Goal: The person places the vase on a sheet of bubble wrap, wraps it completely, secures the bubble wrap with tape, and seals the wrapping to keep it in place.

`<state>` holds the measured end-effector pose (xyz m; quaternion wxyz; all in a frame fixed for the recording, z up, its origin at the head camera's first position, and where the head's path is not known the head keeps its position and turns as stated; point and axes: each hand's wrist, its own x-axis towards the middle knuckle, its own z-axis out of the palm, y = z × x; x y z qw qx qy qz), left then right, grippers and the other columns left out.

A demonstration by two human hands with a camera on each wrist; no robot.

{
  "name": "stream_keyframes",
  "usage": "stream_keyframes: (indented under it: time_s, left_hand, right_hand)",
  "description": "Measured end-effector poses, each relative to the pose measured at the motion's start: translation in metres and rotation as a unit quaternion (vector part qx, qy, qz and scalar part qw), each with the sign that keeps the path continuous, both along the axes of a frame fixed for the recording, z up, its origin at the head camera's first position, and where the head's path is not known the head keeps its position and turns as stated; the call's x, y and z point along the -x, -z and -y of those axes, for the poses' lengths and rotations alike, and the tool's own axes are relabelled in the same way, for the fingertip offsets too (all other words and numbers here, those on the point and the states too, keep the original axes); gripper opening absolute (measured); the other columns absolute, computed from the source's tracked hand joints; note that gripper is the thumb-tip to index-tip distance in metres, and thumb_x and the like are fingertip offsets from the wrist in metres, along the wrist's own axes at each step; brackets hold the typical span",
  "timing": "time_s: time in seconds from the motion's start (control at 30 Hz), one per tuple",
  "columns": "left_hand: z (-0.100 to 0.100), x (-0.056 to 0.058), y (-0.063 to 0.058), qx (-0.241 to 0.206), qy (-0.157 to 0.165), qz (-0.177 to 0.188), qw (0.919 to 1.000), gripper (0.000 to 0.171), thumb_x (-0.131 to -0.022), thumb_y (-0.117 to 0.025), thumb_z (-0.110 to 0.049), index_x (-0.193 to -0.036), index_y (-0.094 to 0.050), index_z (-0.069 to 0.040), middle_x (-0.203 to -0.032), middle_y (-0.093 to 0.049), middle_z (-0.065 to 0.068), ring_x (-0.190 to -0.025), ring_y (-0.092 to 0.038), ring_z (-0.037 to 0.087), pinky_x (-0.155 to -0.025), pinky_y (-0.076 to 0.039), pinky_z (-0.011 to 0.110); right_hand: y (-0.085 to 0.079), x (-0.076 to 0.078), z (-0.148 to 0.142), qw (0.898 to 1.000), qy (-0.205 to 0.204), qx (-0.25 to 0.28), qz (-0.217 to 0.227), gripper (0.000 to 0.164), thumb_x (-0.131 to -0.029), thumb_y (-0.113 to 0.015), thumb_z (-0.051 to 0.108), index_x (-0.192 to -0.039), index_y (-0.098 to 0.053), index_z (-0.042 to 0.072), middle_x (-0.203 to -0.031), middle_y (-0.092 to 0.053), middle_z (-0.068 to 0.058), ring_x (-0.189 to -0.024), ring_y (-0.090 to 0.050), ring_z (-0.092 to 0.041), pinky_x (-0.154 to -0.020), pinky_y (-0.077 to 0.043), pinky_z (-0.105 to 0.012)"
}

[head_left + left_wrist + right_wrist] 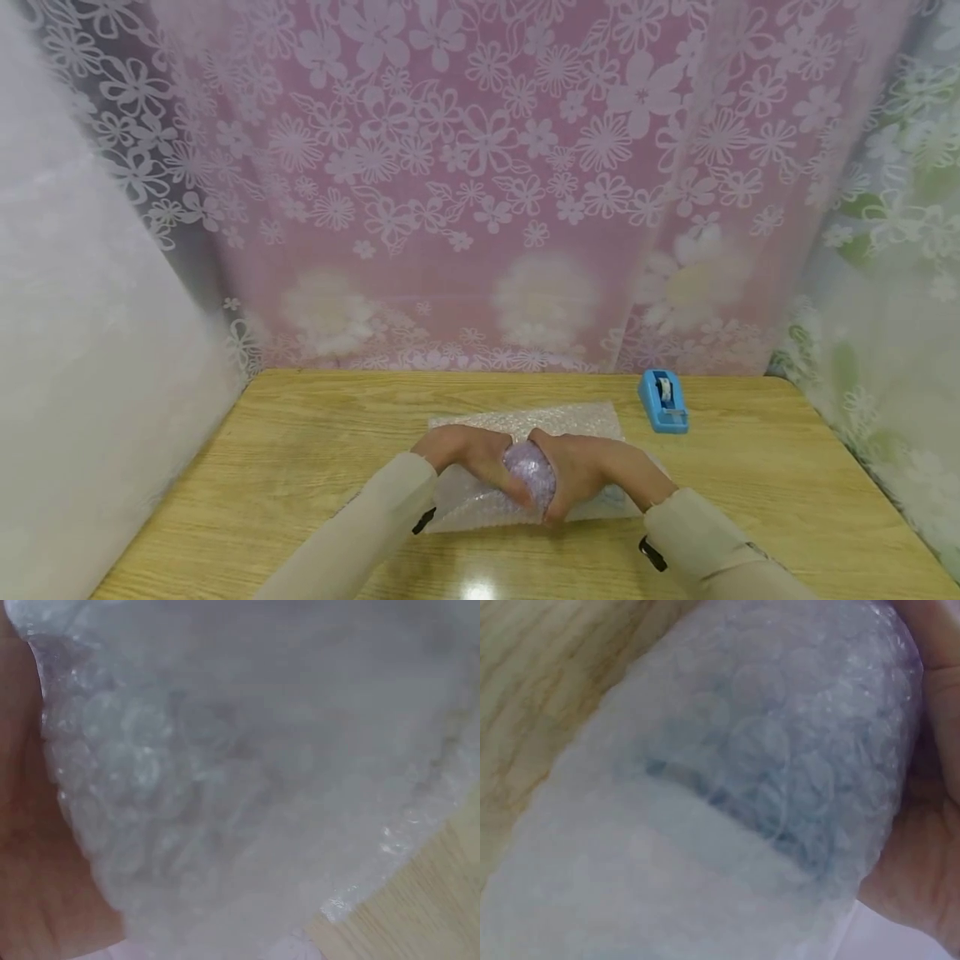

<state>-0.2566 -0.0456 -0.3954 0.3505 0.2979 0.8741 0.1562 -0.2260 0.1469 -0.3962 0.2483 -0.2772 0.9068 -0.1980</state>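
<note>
A sheet of bubble wrap (562, 418) is rolled around a rounded purple thing (531, 473), whose kind I cannot tell through the plastic. My left hand (476, 458) grips the bundle from the left, with its thumb across the near side. From the right, my right hand (581, 471) holds the same bundle with its fingers curved around it. Up close in the left wrist view, the bubble wrap (157, 787) bulges against the palm. In the right wrist view a dark, bluish band shows through the bubble wrap (780, 735); the palm lies against its side.
A blue tape dispenser (664, 404) stands at the back right of the wooden table (315, 450), beyond the wrap's right corner. Behind the table hangs a pink flowered curtain (450, 208), with pale sheets at both sides.
</note>
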Motion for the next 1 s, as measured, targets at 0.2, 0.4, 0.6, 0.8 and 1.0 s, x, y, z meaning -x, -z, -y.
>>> stream_keyframes:
  time_s: [0.2,0.4,0.6,0.8,1.0]
  left_hand:
    - [0.006,0.002,0.003,0.009,0.008,-0.009,0.9999,0.065,-0.076,-0.069,-0.060,-0.124,-0.053,-0.021,-0.096,-0.057,-0.011,-0.086,-0.056,0.007,-0.073,-0.049,0.030]
    - [0.009,0.000,0.001,0.043,0.003,-0.120,0.9918,0.084,-0.069,-0.066,-0.073,-0.128,-0.051,-0.015,-0.109,-0.059,-0.005,-0.097,-0.057,0.015,-0.081,-0.048,0.035]
    - [0.005,-0.019,-0.011,0.071,0.054,-0.323,0.9422,0.099,-0.067,-0.060,-0.079,-0.135,-0.044,-0.008,-0.127,-0.052,0.006,-0.114,-0.049,0.024,-0.096,-0.041,0.043]
    - [-0.002,-0.045,-0.006,0.060,0.067,-0.413,0.9064,0.095,-0.070,-0.067,-0.070,-0.137,-0.042,-0.006,-0.125,-0.053,0.005,-0.114,-0.049,0.021,-0.091,-0.044,0.039]
    - [-0.007,-0.055,0.018,0.047,0.038,-0.479,0.8757,0.094,-0.061,-0.074,-0.068,-0.126,-0.046,-0.006,-0.110,-0.055,0.004,-0.099,-0.052,0.019,-0.082,-0.046,0.035]
  right_hand:
    - [-0.004,0.004,0.006,1.000,0.001,-0.021,0.006,0.079,-0.058,-0.089,0.035,-0.117,-0.042,0.015,-0.095,-0.055,0.005,-0.086,-0.055,-0.011,-0.079,-0.047,-0.034]
    - [-0.007,0.006,0.010,0.999,0.019,-0.044,0.022,0.083,-0.058,-0.090,0.036,-0.122,-0.042,0.013,-0.101,-0.055,0.004,-0.092,-0.055,-0.014,-0.083,-0.047,-0.038]
    - [-0.009,0.011,0.011,0.996,0.029,-0.070,0.035,0.097,-0.058,-0.090,0.040,-0.133,-0.038,0.008,-0.110,-0.055,0.001,-0.100,-0.055,-0.016,-0.089,-0.045,-0.041]
    - [-0.010,0.014,0.012,0.997,0.028,-0.069,0.038,0.105,-0.056,-0.091,0.035,-0.138,-0.034,0.003,-0.116,-0.053,-0.002,-0.105,-0.053,-0.018,-0.092,-0.043,-0.040]
    - [-0.009,0.015,0.015,0.997,0.019,-0.060,0.045,0.097,-0.056,-0.091,0.032,-0.133,-0.039,0.004,-0.112,-0.052,0.000,-0.103,-0.052,-0.016,-0.093,-0.043,-0.038]
